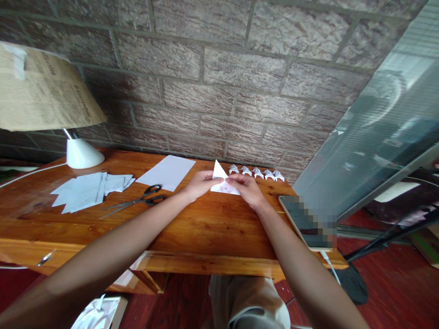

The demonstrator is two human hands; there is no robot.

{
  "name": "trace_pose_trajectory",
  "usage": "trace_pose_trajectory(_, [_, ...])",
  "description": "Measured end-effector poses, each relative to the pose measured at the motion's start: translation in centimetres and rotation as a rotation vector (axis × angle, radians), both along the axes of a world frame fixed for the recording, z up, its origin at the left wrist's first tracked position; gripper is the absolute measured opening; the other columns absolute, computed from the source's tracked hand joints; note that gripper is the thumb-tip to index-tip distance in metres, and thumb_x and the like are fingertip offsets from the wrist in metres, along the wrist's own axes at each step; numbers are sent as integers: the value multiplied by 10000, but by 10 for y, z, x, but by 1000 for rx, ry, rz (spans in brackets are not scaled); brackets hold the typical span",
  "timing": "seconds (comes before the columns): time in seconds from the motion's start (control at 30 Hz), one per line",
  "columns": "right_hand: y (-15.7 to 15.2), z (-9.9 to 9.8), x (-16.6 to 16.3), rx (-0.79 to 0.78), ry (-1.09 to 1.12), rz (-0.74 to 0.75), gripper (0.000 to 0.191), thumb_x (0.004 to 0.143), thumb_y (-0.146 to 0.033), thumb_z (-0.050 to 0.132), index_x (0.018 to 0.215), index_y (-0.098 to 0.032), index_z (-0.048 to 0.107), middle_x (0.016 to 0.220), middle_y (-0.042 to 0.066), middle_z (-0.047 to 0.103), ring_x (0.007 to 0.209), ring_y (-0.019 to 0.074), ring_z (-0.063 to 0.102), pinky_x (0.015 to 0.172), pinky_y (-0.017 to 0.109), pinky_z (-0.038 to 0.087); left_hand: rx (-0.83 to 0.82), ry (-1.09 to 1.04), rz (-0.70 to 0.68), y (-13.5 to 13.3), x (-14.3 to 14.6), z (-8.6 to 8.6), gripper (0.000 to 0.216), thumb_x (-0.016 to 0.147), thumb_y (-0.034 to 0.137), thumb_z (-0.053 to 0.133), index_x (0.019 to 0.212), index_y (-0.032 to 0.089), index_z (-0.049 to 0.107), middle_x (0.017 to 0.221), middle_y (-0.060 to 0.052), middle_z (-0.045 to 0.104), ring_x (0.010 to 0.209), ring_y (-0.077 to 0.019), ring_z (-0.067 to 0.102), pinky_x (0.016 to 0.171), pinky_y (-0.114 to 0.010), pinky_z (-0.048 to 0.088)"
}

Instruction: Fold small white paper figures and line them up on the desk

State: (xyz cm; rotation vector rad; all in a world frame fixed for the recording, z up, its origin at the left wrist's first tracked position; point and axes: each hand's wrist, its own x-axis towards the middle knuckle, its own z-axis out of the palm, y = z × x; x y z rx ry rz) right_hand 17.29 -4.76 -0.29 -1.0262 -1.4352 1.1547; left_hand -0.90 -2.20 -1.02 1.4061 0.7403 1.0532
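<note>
A folded white piece of paper (218, 171) with a red round stamp is held between both hands above the wooden table (192, 228). My left hand (200, 185) pinches its left side, thumb on the near face. On the right side, the thumb and fingers of my right hand (248, 188) press the paper near its middle. One corner points up in a triangle. Behind my right hand stands a row of several small folded paper figures (258, 172). A plain white sheet (168, 171) and black-handled scissors (142, 199) lie left of my left hand.
Cut paper pieces (82, 192) are stacked at the left, near a white-based lamp (80, 153). A tablet-like device (305, 221) with a cable lies at the right edge. A brick wall (222, 91) rises behind. Below the table is a box of paper scraps (118, 310).
</note>
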Motion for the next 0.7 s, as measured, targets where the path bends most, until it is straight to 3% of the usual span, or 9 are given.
trace_pose_trajectory(0.4, [-1,3,-2,10,60,51,289,590,-337,817,827,-188,747,821,10,734,701,157,640,775,319,494,-167,-136,-44,4,0,-2,524,529,334,859,982,110,718,985,-122,729,834,-233,676,851,-393,498])
trace_pose_trajectory(0.7, [1,0,3,-36,83,-47,368,506,-338,860,814,-179,736,771,22,733,664,157,649,717,311,515,-86,-84,-43,0,2,0,495,544,350,848,960,112,725,963,-110,735,832,-230,677,859,-390,492])
